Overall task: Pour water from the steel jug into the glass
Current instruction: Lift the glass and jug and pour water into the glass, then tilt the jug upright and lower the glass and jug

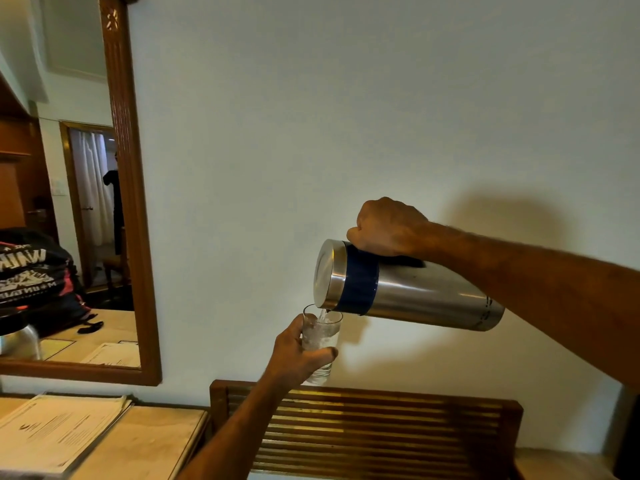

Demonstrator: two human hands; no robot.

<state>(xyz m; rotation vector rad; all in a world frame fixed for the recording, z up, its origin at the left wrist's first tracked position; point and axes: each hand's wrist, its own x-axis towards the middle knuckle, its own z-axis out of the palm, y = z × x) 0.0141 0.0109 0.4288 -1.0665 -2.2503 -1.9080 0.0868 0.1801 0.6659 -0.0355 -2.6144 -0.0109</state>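
**Mirrored Print on a Dark Bag, Little Else Legible**

Reflected in the wall mirror [128, 202]: a dark bag [38, 271] bearing white block lettering, reversed by the reflection, with something like "WAL" and a lower line close to "MOUNTAIN" only partly decipherable. On the papers [59, 431] at lower left: printed lines too small and blurred to read. On the steel jug [415, 292]: faint markings near the base, illegible.
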